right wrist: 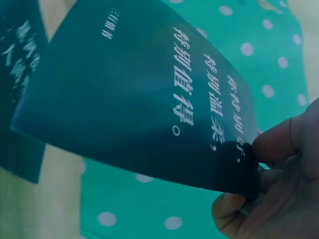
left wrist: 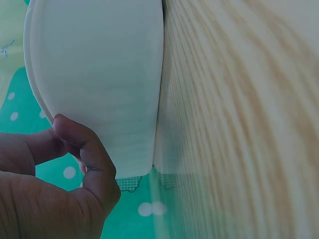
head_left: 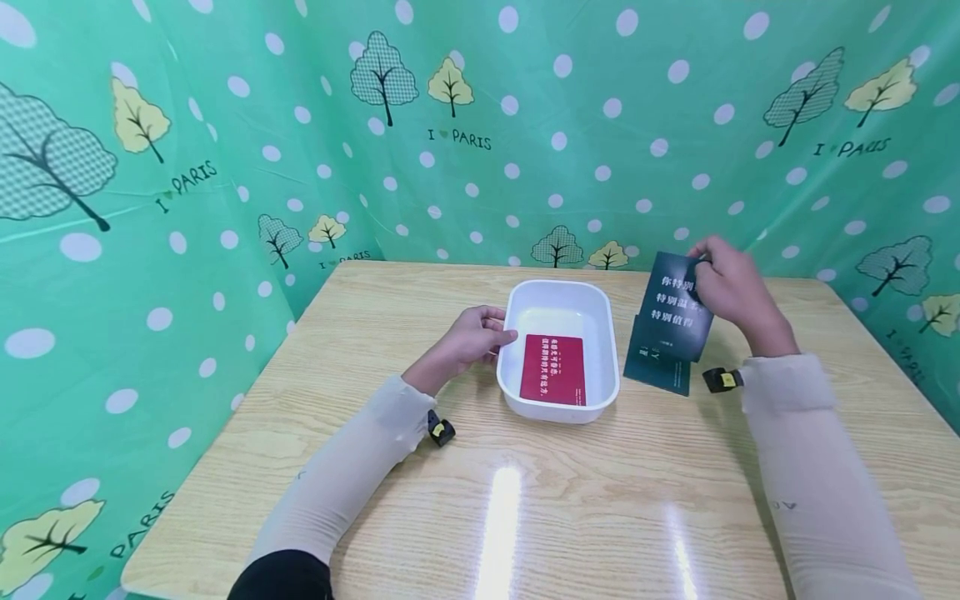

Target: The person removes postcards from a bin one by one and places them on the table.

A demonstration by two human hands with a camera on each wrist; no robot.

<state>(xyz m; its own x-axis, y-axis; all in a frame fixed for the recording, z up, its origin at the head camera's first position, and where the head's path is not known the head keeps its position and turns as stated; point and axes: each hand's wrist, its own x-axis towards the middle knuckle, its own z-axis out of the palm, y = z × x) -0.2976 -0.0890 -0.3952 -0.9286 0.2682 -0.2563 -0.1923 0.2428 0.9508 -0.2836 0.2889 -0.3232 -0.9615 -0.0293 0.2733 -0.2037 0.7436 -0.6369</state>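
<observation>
1. A right hand pinched a dark green card at one corner, thumb on the printed face.
2. Lines of white Chinese characters crossed the card, which stood tilted, its gripped corner in shadow.
3. A second dark card, also white-lettered, appeared at the left edge, partly hidden behind the first.
4. Green cloth with pale dots formed the backdrop beside a pale surface.

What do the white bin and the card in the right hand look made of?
White bin: probably plastic, low gloss; smooth walls, rounded corners. Dark card: likely cardstock; thin edge, slight bend; matte or satin, hard to tell.
</observation>
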